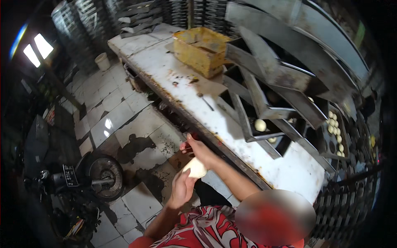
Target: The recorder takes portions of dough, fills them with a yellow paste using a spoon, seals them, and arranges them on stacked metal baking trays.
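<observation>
A pale lump of dough [197, 168] rests in my left hand [182, 188], whose fingers curl round its lower side. Just above it my right hand [199, 152] is held with its fingers stretched out, its palm side turned toward the dough and partly hidden. Both hands are in the air beside the edge of the white table [289, 167]. On the table, a round dough ball [260, 125] sits in the corner of a dark metal tray [248, 124]. More dough balls [333, 128] lie in rows in a tray farther right.
Criss-crossed metal trays [285, 82] are piled on the table's right side. A stained yellow crate [198, 56] and a small long-handled tool [205, 101] are on the tabletop. A motorbike [103, 177] stands at left on the tiled floor [140, 202]; a pale bucket [102, 62] is farther back.
</observation>
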A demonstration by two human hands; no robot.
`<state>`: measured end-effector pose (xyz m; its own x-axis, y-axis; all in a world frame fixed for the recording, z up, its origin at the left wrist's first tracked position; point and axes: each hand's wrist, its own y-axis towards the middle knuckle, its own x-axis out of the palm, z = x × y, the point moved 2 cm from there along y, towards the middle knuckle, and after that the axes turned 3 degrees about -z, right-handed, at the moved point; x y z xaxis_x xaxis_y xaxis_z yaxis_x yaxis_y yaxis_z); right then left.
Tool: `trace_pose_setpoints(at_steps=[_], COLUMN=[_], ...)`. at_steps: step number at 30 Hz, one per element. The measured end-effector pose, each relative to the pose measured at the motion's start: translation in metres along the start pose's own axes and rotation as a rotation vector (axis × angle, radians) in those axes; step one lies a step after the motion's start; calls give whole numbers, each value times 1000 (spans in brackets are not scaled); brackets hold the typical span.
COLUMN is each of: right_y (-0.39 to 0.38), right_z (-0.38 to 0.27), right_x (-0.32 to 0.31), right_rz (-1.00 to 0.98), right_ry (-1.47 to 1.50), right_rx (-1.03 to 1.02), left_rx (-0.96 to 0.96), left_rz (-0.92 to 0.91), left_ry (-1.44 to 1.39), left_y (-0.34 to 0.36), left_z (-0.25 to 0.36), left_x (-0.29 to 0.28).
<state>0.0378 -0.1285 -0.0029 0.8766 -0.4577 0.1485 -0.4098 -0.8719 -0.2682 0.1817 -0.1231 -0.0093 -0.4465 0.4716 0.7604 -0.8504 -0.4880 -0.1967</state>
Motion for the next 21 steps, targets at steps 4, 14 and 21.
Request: trace_pose_setpoints(at_steps=[4, 14, 21], right_y=[127, 198, 269], right_z=[-13, 4, -188], right_x=[-68, -119, -95], right_rz=[471, 812, 803], right_ry=[-907, -1167, -572], right_rx=[-367, -322, -551], left_rx=[-68, -100, -201], left_rz=[-56, 255, -392], left_ry=[-204, 300, 654], left_y=[66, 211, 332], left_z=[51, 98, 169], left_x=[-16, -82, 5])
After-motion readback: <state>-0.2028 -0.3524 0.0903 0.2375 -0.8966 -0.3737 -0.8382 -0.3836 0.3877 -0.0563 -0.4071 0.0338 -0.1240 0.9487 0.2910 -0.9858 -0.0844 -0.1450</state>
